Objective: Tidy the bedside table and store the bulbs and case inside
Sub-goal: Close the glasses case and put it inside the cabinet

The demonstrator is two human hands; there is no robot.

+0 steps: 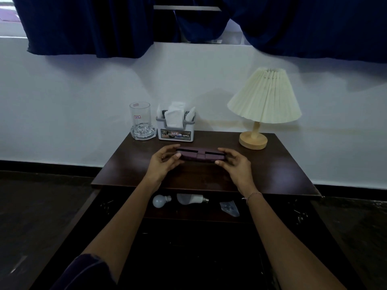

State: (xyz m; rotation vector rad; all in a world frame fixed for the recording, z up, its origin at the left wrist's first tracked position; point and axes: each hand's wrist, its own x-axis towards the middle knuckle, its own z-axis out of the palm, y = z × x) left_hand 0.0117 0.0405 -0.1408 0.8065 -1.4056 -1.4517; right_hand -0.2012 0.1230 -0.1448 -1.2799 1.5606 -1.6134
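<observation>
A dark purple case [200, 154] sits over the middle of the dark wooden bedside table [278, 170], held at both ends. My left hand [164, 162] grips its left end and my right hand [235, 164] grips its right end. Below the tabletop's front edge a drawer [188, 214] stands pulled out. Inside it lie a round white bulb [160, 200] at the left and a larger white bulb [191, 198] on its side beside it. A crumpled clear plastic piece [230, 208] lies further right in the drawer.
At the back of the table stand a clear glass mug [142, 122], a grey tissue holder [176, 127] with white tissues, and a lamp [262, 101] with a cream pleated shade and wooden base. Dark blue curtains [94, 26] hang above the white wall.
</observation>
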